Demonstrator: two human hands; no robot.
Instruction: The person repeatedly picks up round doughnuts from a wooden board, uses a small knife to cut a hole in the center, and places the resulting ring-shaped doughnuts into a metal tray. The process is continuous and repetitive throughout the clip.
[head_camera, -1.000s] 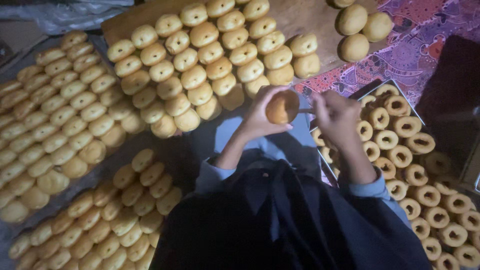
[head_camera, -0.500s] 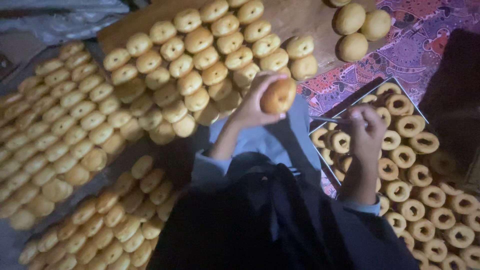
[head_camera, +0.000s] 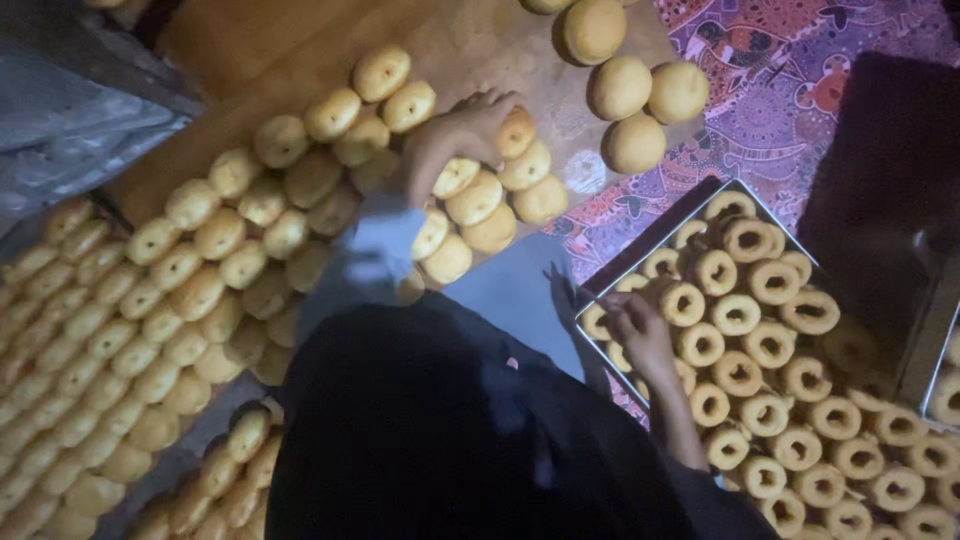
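Note:
My left hand (head_camera: 455, 135) reaches out over a wooden board (head_camera: 290, 45) and grips a round golden bun (head_camera: 516, 130) at the right end of the rows of buns (head_camera: 300, 190) laid there. My right hand (head_camera: 640, 335) rests with curled fingers at the near left corner of a metal tray (head_camera: 640, 258) full of ring-shaped doughnuts (head_camera: 760, 330). It seems to pinch a thin stick (head_camera: 596, 299). My dark clothing fills the bottom middle and hides what lies under it.
Three loose round buns (head_camera: 640, 90) lie on the board's right end, with more at the top edge. A patterned purple cloth (head_camera: 770, 110) is under the tray. Many more buns (head_camera: 100, 340) cover the left side. A grey plastic sheet (head_camera: 80, 110) is at top left.
My left hand carried the bun from in front of me up and away onto the board. My right hand dropped from the bun down to the tray's corner.

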